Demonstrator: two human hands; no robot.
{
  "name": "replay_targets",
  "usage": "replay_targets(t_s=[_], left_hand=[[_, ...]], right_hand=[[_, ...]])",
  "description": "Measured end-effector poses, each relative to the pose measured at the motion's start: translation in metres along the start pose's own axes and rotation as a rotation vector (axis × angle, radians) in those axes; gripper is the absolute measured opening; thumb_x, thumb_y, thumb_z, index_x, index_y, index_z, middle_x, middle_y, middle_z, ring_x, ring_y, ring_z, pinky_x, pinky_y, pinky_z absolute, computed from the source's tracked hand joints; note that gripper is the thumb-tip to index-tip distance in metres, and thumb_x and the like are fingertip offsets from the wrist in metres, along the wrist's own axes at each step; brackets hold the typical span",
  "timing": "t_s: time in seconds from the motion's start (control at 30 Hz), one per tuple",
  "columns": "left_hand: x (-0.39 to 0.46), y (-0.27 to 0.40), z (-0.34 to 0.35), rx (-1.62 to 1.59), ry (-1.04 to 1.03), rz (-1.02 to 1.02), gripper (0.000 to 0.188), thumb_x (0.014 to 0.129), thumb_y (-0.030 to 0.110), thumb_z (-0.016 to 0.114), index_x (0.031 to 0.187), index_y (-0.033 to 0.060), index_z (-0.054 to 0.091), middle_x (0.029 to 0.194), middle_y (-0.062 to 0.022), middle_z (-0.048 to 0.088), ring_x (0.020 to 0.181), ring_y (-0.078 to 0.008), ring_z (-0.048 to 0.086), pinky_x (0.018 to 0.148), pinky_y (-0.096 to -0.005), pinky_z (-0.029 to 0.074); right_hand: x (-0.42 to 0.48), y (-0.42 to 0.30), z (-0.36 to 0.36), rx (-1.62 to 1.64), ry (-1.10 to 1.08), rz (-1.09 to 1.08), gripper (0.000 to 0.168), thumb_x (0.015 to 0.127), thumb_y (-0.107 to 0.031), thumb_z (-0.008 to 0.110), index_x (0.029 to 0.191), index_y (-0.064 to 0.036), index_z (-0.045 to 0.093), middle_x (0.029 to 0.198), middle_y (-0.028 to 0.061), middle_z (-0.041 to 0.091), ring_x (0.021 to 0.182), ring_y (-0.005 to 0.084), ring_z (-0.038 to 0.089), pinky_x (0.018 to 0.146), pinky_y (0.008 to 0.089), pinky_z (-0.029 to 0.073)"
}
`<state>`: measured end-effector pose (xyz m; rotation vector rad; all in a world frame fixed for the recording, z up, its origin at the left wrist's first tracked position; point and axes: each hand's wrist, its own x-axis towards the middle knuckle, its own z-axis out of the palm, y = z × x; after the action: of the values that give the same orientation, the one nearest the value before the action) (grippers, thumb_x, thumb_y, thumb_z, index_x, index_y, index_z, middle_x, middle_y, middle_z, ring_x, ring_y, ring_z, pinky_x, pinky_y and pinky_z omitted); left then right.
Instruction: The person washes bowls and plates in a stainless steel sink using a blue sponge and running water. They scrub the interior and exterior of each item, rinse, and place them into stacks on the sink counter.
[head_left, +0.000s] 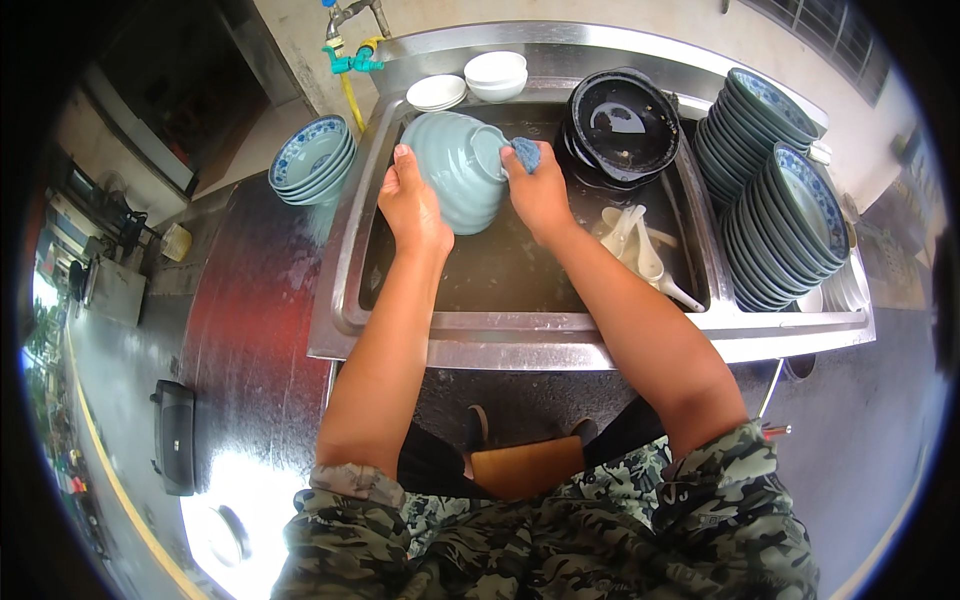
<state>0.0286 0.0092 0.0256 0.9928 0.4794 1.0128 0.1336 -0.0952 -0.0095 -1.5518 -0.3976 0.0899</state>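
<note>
My left hand (414, 202) grips the rim of a pale blue-green ribbed bowl (454, 169), tilted so that its outer side and foot ring face up. Pinched in my right hand (538, 187) is a blue scouring pad (526, 154), beside the foot of the bowl. Both hands are above the murky water of a stainless steel sink (517, 324). To the right of my right hand, several white soup spoons (646, 251) lie partly in the water. Black bowls (619, 124) are stacked at the basin's back right. The bowl's inside is hidden from me.
Tall stacks of blue-patterned bowls (787, 225) line the sink's right ledge. White bowls (495, 71) and small white dishes (436, 92) stand on the back rim. More patterned bowls (311, 161) are on the dark table (247, 247) at left. A tap (349, 56) with a yellow hose is at back left.
</note>
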Motion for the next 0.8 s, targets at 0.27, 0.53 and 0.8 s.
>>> replay_targets(t_s=[0.27, 0.53, 0.8], left_hand=[[0.013, 0.002, -0.012, -0.139, 0.183, -0.240, 0.057, 0.110, 0.044, 0.052, 0.146, -0.0010, 0.050, 0.144, -0.0137, 0.059, 0.127, -0.0304, 0.061, 0.108, -0.0505, 0.051], [0.020, -0.007, -0.018, -0.212, 0.153, -0.283, 0.055, 0.110, 0.046, 0.049, 0.144, 0.0021, 0.052, 0.140, -0.0127, 0.060, 0.123, -0.0285, 0.062, 0.104, -0.0481, 0.053], [0.012, -0.003, -0.008, -0.044, 0.185, -0.081, 0.046, 0.110, 0.043, 0.052, 0.113, -0.0007, 0.064, 0.106, -0.0063, 0.069, 0.092, -0.0183, 0.061, 0.080, -0.0383, 0.052]], right_hand=[[-0.001, -0.012, -0.003, -0.048, -0.207, -0.042, 0.051, 0.096, -0.032, 0.074, 0.129, 0.002, 0.056, 0.124, 0.0197, 0.065, 0.112, 0.0324, 0.064, 0.099, 0.0420, 0.049], [-0.030, -0.032, 0.006, -0.425, 0.047, -0.706, 0.037, 0.099, -0.028, 0.068, 0.118, 0.002, 0.062, 0.113, 0.0204, 0.062, 0.109, 0.0411, 0.054, 0.098, 0.0483, 0.046], [-0.033, -0.026, 0.009, -0.549, -0.015, -0.703, 0.031, 0.100, -0.025, 0.064, 0.108, 0.005, 0.068, 0.102, 0.0196, 0.063, 0.099, 0.0382, 0.058, 0.090, 0.0475, 0.049]])
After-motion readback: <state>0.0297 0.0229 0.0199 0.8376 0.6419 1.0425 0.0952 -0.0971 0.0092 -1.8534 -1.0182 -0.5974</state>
